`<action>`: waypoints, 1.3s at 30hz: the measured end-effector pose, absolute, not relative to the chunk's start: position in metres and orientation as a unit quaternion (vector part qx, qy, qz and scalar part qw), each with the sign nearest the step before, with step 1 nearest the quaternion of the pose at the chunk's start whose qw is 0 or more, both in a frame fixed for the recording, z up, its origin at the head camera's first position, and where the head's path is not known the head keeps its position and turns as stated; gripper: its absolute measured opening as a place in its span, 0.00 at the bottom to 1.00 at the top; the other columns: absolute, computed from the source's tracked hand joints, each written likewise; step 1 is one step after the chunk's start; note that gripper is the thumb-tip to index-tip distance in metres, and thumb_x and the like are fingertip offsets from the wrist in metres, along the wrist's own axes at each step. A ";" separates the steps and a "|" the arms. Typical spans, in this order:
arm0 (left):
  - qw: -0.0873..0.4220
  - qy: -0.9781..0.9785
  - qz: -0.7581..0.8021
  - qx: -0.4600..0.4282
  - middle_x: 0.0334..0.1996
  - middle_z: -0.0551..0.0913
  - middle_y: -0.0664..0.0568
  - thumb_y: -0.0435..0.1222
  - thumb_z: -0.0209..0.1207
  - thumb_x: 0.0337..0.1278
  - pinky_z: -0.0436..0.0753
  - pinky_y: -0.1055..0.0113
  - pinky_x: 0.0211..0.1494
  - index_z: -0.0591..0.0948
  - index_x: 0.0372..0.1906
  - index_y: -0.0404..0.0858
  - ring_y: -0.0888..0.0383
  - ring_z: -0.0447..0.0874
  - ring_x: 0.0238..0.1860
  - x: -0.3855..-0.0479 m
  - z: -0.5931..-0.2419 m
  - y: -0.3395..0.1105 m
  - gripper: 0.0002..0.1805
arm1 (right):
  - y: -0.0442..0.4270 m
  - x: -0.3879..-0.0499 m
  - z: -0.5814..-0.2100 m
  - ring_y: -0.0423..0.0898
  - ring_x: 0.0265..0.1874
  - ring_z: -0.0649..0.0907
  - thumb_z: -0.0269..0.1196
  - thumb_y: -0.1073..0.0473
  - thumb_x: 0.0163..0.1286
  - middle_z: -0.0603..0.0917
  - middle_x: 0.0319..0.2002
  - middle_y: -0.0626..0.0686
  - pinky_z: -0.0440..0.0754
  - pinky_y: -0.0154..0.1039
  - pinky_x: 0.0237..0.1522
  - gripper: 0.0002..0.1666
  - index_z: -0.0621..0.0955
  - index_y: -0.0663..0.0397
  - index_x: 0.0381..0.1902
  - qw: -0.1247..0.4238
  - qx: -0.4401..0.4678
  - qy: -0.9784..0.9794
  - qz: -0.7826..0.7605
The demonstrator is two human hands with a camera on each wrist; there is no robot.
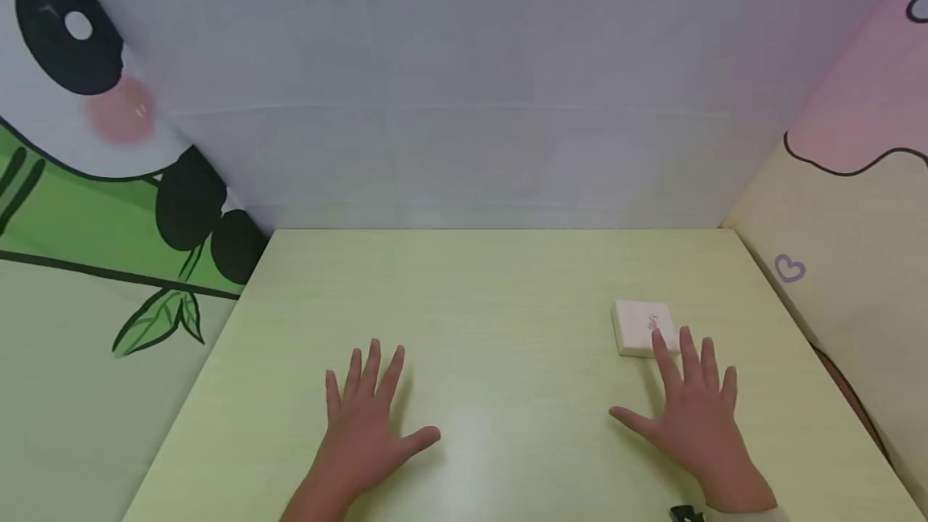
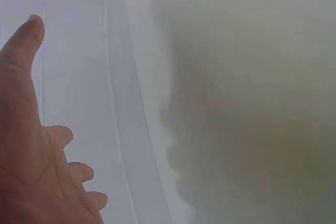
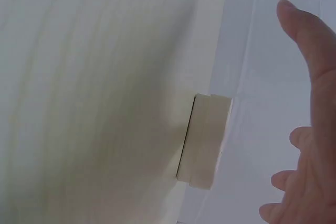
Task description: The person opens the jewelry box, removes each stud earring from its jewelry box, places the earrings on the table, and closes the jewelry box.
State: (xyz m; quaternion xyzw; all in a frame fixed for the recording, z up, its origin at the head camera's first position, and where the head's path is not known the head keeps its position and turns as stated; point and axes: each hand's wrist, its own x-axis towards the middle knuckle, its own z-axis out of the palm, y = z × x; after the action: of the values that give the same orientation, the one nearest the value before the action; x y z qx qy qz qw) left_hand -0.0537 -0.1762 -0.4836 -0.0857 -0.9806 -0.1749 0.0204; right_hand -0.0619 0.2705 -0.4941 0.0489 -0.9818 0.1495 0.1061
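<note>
Just beyond the right hand [image 1: 692,419], spread and empty like the left hand [image 1: 364,431], lies a white box [image 1: 635,327].

Purple heart [image 1: 790,268] (outline only), green leaves [image 1: 150,322]

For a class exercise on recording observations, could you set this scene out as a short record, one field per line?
table: pale yellowish top
box: white, reddish mark on top, on the table's right half
left hand: fingers spread, above the table
right hand: fingers spread; overlaps the box in the head view, apart from it in the right wrist view
held: nothing in either hand
backdrop: pale, creased
right side panel: pink and cream, purple heart
</note>
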 end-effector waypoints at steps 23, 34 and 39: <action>-0.064 -0.930 -0.237 -0.275 0.83 0.50 0.52 0.66 0.65 0.54 0.55 0.44 0.76 0.49 0.85 0.52 0.48 0.51 0.80 -0.155 -0.469 -0.064 0.60 | 0.305 -0.111 -0.479 0.79 0.67 0.62 0.78 0.34 0.53 0.55 0.74 0.77 0.68 0.76 0.57 0.76 0.49 0.63 0.82 -0.013 0.038 -0.980 0.195; -0.119 -0.907 -0.260 -0.308 0.81 0.53 0.55 0.65 0.67 0.54 0.55 0.49 0.77 0.48 0.85 0.53 0.51 0.52 0.79 -0.174 -0.480 -0.003 0.60 | 0.337 -0.122 -0.494 0.77 0.69 0.60 0.82 0.37 0.47 0.57 0.72 0.79 0.61 0.73 0.64 0.82 0.45 0.70 0.81 -0.059 0.040 -0.964 0.256; -0.135 -0.909 -0.274 -0.283 0.79 0.58 0.54 0.64 0.69 0.53 0.59 0.53 0.76 0.51 0.84 0.50 0.51 0.58 0.77 -0.183 -0.485 0.014 0.60 | 0.341 -0.132 -0.498 0.75 0.71 0.58 0.83 0.41 0.47 0.56 0.73 0.77 0.58 0.72 0.67 0.81 0.46 0.68 0.81 -0.078 0.061 -0.950 0.296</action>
State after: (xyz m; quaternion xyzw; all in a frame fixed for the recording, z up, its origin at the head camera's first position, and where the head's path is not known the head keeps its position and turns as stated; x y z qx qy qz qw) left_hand -0.1831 0.0137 -0.4854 -0.2831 -0.9093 -0.2737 -0.1345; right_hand -0.1320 0.3406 -0.4979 0.0606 -0.9501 0.2958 -0.0781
